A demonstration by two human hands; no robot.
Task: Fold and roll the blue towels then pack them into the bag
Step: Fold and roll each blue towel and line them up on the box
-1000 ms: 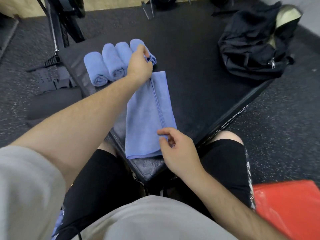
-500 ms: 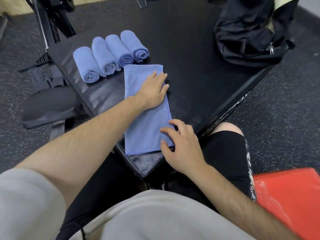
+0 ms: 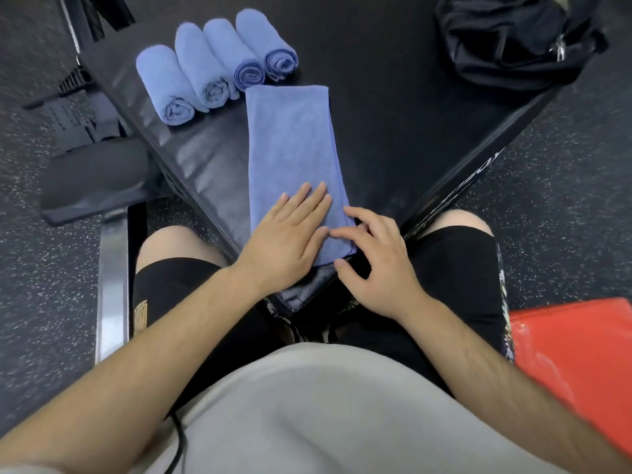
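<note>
Head view: folded towel (image 3: 294, 145); unreadable lettering (image 3: 485, 169) on platform (image 3: 393, 131)

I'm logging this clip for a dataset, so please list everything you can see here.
rolled towels: four, blue, side by side, far left on the pad
folded towel: one, blue, flat at the pad's near corner
bag: one, black, far right on the pad
pad: one, black, before the person
cushion: one, black, left of the pad
red object: one, lower right
left hand: flat on the folded towel
right hand: fingertips touching the towel's near corner
</note>
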